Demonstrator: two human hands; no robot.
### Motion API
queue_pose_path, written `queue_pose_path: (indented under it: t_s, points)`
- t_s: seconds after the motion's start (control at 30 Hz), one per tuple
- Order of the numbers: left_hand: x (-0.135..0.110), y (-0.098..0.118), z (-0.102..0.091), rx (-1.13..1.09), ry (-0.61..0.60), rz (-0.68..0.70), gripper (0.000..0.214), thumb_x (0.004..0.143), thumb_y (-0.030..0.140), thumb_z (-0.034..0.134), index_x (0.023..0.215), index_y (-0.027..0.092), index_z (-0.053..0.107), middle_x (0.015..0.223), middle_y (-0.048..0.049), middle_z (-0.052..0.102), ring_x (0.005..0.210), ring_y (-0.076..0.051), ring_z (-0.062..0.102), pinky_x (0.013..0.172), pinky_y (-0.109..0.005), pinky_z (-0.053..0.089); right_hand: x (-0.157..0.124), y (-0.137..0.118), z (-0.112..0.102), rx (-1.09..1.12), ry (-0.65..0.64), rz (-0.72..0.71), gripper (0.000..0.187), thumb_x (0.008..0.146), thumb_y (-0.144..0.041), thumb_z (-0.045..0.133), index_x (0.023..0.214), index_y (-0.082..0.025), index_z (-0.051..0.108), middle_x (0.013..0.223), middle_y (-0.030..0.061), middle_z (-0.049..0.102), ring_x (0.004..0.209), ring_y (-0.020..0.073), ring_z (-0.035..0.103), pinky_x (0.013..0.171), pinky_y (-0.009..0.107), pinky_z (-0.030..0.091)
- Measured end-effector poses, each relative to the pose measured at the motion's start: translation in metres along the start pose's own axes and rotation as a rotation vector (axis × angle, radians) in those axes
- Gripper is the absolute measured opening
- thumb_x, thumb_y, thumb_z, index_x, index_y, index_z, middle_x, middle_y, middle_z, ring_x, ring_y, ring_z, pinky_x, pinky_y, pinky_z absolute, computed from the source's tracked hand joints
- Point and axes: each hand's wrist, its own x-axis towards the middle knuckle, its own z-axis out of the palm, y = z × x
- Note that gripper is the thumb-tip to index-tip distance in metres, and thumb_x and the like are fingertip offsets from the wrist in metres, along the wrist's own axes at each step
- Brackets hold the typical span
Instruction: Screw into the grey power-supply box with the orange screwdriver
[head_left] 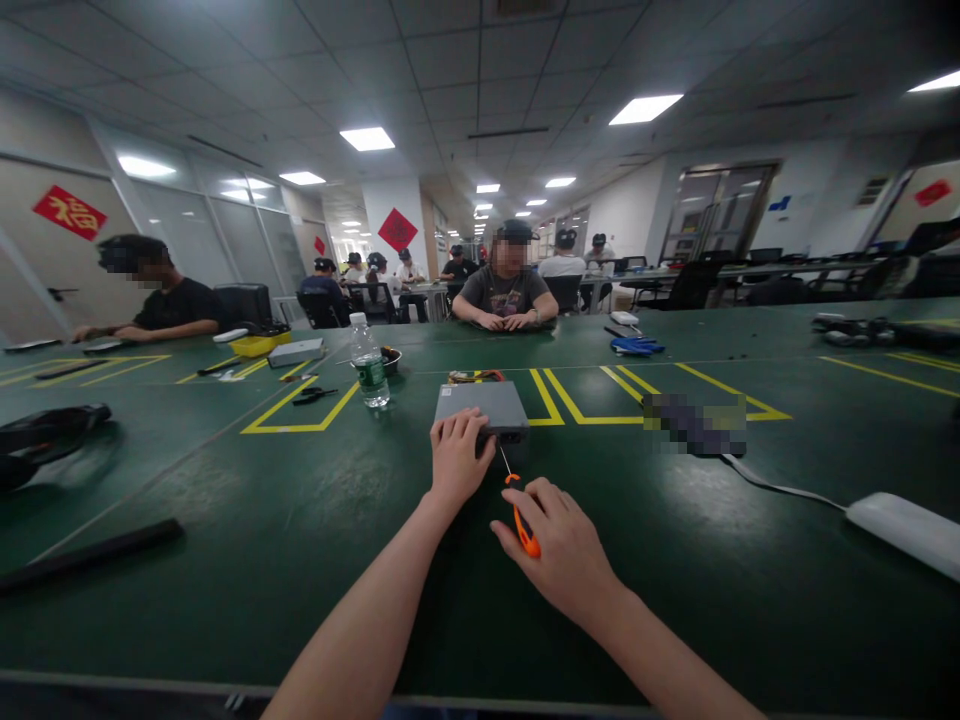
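Note:
A grey metal computer power supply [487, 402] sits on the green table in front of me, its bundle of coloured cables [477, 377] showing at the far side. My left hand [459, 455] grips its near left part, fingers over the top and thumb down at the front face. In my right hand [555, 535] is an orange and black screwdriver [526, 528], held by the handle. Its thin shaft points up and away to the front face of the power supply, near the left thumb. Whether the tip sits in a screw is too small to tell.
A water bottle [370, 365] stands left of the power supply, beside a bowl [390, 360]. To the right lie a blurred dark object [694, 425] and a white power bank-like block [907, 530] with a cable. A black bar [97, 553] lies left. A person [510, 285] sits opposite.

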Motion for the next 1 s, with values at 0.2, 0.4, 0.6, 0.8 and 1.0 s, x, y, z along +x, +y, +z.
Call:
queue_pose_path:
  t_s: [0.2, 0.4, 0.6, 0.8, 1.0]
  points:
    - [0.0, -0.001, 0.0, -0.004, 0.003, 0.004, 0.022, 0.081, 0.03, 0.053, 0.103, 0.028, 0.053, 0.119, 0.0006, 0.057, 0.113, -0.019, 0.046, 0.096, -0.039, 0.028, 0.009, 0.01, -0.003, -0.038, 0.027, -0.088, 0.025, 0.086, -0.028, 0.043, 0.104, -0.012, 0.051, 0.078, 0.005, 0.059, 0.063, 0.0138, 0.052, 0.062, 0.027, 0.037]
    - [0.0, -0.001, 0.0, -0.004, 0.004, 0.016, 0.024, 0.08, 0.028, 0.053, 0.104, 0.027, 0.053, 0.12, -0.0003, 0.057, 0.113, -0.02, 0.046, 0.096, -0.039, 0.03, -0.002, 0.018, 0.009, -0.1, -0.037, -0.243, 0.014, 0.072, -0.012, 0.052, 0.084, -0.019, 0.057, 0.08, 0.0049, 0.052, 0.073, 0.0174, 0.047, 0.067, 0.029, 0.035]
    - [-0.001, -0.002, 0.001, 0.005, 0.005, 0.028, 0.026, 0.08, 0.028, 0.053, 0.106, 0.027, 0.052, 0.121, -0.0008, 0.056, 0.115, -0.019, 0.046, 0.101, -0.04, 0.025, 0.002, 0.011, 0.008, -0.009, -0.008, -0.143, 0.02, 0.082, -0.035, 0.049, 0.089, -0.018, 0.057, 0.081, 0.0054, 0.051, 0.073, 0.0173, 0.046, 0.066, 0.03, 0.034]
    - [-0.001, -0.002, 0.001, 0.004, -0.007, 0.026, 0.026, 0.081, 0.028, 0.052, 0.107, 0.026, 0.052, 0.121, -0.0017, 0.056, 0.116, -0.019, 0.045, 0.104, -0.041, 0.022, -0.001, 0.016, 0.009, 0.09, 0.018, -0.072, 0.016, 0.081, -0.02, 0.047, 0.096, -0.014, 0.052, 0.081, 0.0043, 0.054, 0.069, 0.0144, 0.048, 0.067, 0.028, 0.036]
    - [-0.001, 0.001, -0.002, 0.018, -0.003, 0.026, 0.027, 0.08, 0.027, 0.053, 0.107, 0.027, 0.053, 0.121, -0.0018, 0.056, 0.116, -0.02, 0.045, 0.103, -0.04, 0.025, 0.0, 0.014, 0.002, 0.016, -0.072, -0.136, 0.01, 0.076, -0.021, 0.051, 0.083, -0.019, 0.058, 0.082, 0.0046, 0.049, 0.073, 0.0163, 0.045, 0.066, 0.029, 0.035]
